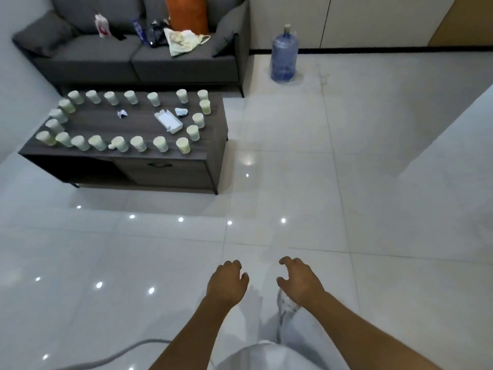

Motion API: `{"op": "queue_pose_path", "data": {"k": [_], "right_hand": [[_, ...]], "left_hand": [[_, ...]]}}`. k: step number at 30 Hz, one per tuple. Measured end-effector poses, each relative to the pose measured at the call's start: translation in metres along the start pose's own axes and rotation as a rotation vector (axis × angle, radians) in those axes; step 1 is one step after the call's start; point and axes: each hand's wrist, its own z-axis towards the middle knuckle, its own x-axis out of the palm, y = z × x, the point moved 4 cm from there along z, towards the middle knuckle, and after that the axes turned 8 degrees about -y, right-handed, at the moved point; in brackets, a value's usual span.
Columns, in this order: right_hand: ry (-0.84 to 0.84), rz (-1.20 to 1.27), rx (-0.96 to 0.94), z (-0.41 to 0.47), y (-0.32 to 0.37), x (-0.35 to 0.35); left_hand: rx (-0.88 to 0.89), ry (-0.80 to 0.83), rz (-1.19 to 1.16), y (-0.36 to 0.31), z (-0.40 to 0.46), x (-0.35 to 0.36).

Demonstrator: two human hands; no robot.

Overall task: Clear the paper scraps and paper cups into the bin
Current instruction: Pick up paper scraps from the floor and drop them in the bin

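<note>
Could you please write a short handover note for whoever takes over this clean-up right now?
Left hand: open, holding nothing, out over the floor.
Right hand: open, fingers curled, holding nothing.
Paper cups: standing in a ring around the edge of the dark coffee table, which is ahead and to the left.
Paper scraps: a crumpled one and a bluish one inside the ring, beside an open white box.
Bin: not in view.
Done: nothing visibly cleared.
Left: walk to the table, find the bin, clear the cups and scraps.
</note>
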Motion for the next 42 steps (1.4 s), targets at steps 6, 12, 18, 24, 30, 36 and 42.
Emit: {"op": "queue_pose_path", "data": {"k": [6,12,18,24,30,36,42], "right_hand": [[0.010,-0.014,-0.017,0.118,0.016,-0.050],[0.002,-0.006,-0.038,0.247,0.036,-0.126],[-0.018,-0.014,-0.047,0.352,0.056,-0.195],[-0.003,-0.020,-0.033,0.462,0.077,-0.242],[-0.025,0.000,-0.033,0.598,0.122,-0.300],[-0.021,0.020,-0.063,0.711,0.173,-0.360],[0.031,-0.010,-0.080,0.810,0.192,-0.409]], "left_hand": [[-0.017,0.012,0.012,-0.021,0.114,-0.036],[-0.003,0.020,0.000,-0.076,0.245,-0.087],[0.009,-0.004,-0.054,-0.118,0.350,-0.135],[0.002,0.029,-0.017,-0.139,0.471,-0.176],[-0.007,0.040,-0.023,-0.154,0.612,-0.232],[-0.033,0.047,-0.009,-0.169,0.734,-0.295],[-0.073,0.062,-0.031,-0.193,0.837,-0.333]]}}
